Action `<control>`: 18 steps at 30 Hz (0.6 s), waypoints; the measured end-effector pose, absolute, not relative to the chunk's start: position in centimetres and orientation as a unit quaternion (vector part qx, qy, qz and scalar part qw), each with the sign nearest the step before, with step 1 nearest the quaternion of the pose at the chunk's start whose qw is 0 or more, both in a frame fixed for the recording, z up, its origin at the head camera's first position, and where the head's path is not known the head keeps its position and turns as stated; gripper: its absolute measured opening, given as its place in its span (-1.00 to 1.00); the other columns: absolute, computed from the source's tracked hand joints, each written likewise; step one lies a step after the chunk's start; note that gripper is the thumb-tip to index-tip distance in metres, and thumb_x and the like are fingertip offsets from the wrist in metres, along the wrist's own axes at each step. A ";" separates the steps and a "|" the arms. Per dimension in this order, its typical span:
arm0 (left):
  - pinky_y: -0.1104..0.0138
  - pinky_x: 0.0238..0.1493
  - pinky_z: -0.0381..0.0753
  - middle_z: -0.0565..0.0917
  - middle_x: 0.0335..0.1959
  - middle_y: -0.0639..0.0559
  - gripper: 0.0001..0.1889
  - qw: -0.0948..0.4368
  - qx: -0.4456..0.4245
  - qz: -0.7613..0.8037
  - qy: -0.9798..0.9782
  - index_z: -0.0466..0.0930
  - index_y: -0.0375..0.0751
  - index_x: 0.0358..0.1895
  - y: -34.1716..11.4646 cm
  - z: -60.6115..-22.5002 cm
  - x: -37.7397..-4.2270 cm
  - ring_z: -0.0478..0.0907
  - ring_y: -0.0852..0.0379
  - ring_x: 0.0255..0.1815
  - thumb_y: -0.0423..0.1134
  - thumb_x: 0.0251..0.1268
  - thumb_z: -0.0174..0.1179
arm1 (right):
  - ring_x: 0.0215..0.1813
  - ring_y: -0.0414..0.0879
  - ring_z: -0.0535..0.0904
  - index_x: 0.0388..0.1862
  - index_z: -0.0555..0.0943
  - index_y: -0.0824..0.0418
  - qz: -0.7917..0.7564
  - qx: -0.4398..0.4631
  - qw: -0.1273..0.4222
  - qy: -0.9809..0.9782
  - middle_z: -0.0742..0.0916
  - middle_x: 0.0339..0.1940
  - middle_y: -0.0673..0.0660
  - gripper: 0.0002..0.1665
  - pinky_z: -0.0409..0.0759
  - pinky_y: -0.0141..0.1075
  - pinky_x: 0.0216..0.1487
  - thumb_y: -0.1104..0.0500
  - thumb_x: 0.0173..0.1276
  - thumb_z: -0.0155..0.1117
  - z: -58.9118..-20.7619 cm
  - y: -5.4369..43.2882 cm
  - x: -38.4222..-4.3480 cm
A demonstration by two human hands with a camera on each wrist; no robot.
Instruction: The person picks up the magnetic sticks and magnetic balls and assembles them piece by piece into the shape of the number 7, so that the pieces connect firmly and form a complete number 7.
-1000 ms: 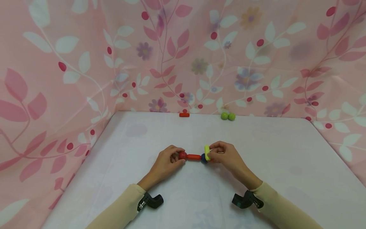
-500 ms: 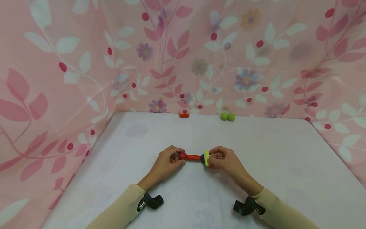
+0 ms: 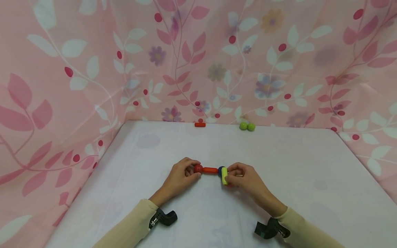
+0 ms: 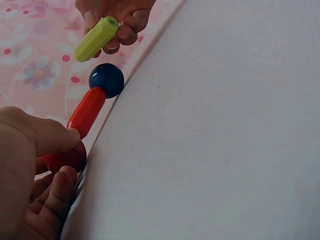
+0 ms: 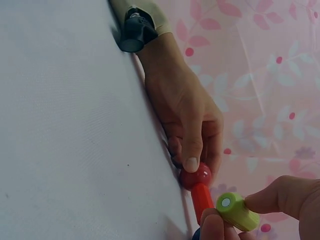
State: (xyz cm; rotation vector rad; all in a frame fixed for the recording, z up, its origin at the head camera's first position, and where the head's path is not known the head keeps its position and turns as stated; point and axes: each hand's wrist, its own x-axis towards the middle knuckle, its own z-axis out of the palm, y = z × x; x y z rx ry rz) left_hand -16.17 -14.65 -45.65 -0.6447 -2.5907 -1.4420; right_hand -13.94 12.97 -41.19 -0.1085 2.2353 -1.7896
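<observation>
My left hand [image 3: 183,175] grips a red ball [image 3: 198,168] between thumb and fingers, low over the white table. An orange-red ribbed rod [image 4: 86,112] runs from that ball to a dark blue ball [image 4: 106,80], all joined in a line. Just right of the blue ball, my right hand [image 3: 246,175] pinches a yellow-green rod [image 5: 236,212] with a round silvery spot on its end face. In the head view this rod partly covers the blue ball; the left wrist view shows it slightly apart, its long side angled past the ball.
Along the table's far edge lie another orange-red rod [image 3: 200,125] and two light green balls [image 3: 247,126] side by side. Pink floral cloth [image 3: 198,62] hangs behind and beside the white tabletop [image 3: 155,144]. Each wrist carries a black camera [image 3: 167,218].
The right hand has brought the yellow-green rod a little nearer to me, from the far side of the blue ball to its near side. The left hand stays in place.
</observation>
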 end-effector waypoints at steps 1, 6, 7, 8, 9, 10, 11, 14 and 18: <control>0.34 -0.29 0.57 0.60 -0.19 0.13 -0.65 0.054 -0.212 -0.474 -0.853 0.70 -0.15 0.12 -14.6 -45.6 -16.2 0.53 0.19 -0.33 -0.33 0.27 0.48 | -0.19 0.03 0.64 0.03 0.58 0.40 -0.618 -0.039 0.139 0.772 0.74 -0.31 0.18 -0.65 0.67 -0.25 -0.18 0.31 0.31 0.42 -41.2 13.0 -13.9; 0.34 -0.28 0.58 0.60 -0.17 0.14 -0.64 0.054 -0.206 -0.470 -0.856 0.70 -0.15 0.12 -14.6 -45.5 -16.1 0.53 0.19 -0.32 -0.32 0.27 0.48 | -0.23 0.00 0.67 0.05 0.57 0.42 -0.621 -0.045 0.148 0.769 0.75 -0.28 0.16 -0.62 0.67 -0.25 -0.22 0.30 0.32 0.44 -41.4 13.2 -13.7; 0.34 -0.28 0.58 0.60 -0.17 0.14 -0.64 0.054 -0.204 -0.469 -0.858 0.70 -0.15 0.12 -14.6 -45.5 -16.1 0.53 0.19 -0.32 -0.32 0.27 0.49 | -0.24 0.00 0.67 0.05 0.57 0.42 -0.621 -0.045 0.150 0.768 0.76 -0.28 0.16 -0.61 0.67 -0.24 -0.22 0.30 0.32 0.45 -41.4 13.2 -13.7; 0.34 -0.28 0.58 0.60 -0.16 0.14 -0.64 0.054 -0.203 -0.468 -0.859 0.70 -0.15 0.12 -14.6 -45.5 -16.1 0.53 0.19 -0.31 -0.32 0.28 0.49 | -0.23 0.00 0.67 0.05 0.57 0.43 -0.622 -0.046 0.152 0.766 0.76 -0.27 0.16 -0.61 0.67 -0.24 -0.21 0.30 0.32 0.45 -41.5 13.2 -13.7; 0.34 -0.28 0.57 0.60 -0.16 0.14 -0.64 0.053 -0.201 -0.466 -0.860 0.70 -0.15 0.12 -14.6 -45.5 -16.2 0.53 0.20 -0.31 -0.31 0.28 0.49 | -0.23 0.00 0.67 0.05 0.57 0.43 -0.624 -0.047 0.155 0.765 0.76 -0.26 0.16 -0.61 0.68 -0.23 -0.20 0.30 0.32 0.45 -41.6 13.2 -13.7; 0.34 -0.28 0.57 0.60 -0.16 0.14 -0.64 0.053 -0.200 -0.466 -0.860 0.70 -0.16 0.13 -14.6 -45.5 -16.2 0.53 0.19 -0.31 -0.31 0.28 0.49 | -0.22 0.00 0.68 0.06 0.56 0.43 -0.625 -0.047 0.159 0.763 0.76 -0.26 0.16 -0.61 0.69 -0.22 -0.19 0.30 0.32 0.44 -41.6 13.2 -13.7; 0.34 -0.28 0.57 0.60 -0.16 0.14 -0.63 0.052 -0.200 -0.465 -0.861 0.70 -0.17 0.13 -14.6 -45.5 -16.2 0.53 0.19 -0.31 -0.31 0.28 0.49 | -0.22 0.00 0.68 0.05 0.56 0.44 -0.626 -0.047 0.162 0.762 0.76 -0.25 0.17 -0.61 0.70 -0.21 -0.18 0.30 0.33 0.44 -41.7 13.2 -13.7; 0.34 -0.28 0.57 0.60 -0.16 0.13 -0.62 0.050 -0.201 -0.464 -0.861 0.69 -0.19 0.15 -14.5 -45.6 -16.3 0.53 0.18 -0.30 -0.31 0.29 0.48 | -0.22 0.02 0.69 0.05 0.56 0.45 -0.627 -0.048 0.172 0.758 0.76 -0.24 0.19 -0.62 0.72 -0.17 -0.14 0.30 0.34 0.44 -41.8 13.2 -13.7; 0.35 -0.28 0.56 0.59 -0.16 0.14 -0.62 0.050 -0.198 -0.464 -0.862 0.69 -0.19 0.17 -14.4 -45.6 -16.3 0.52 0.18 -0.31 -0.31 0.30 0.48 | -0.23 0.07 0.71 0.05 0.55 0.46 -0.631 -0.047 0.180 0.753 0.77 -0.24 0.23 -0.62 0.73 -0.13 -0.11 0.31 0.36 0.43 -41.8 13.1 -13.6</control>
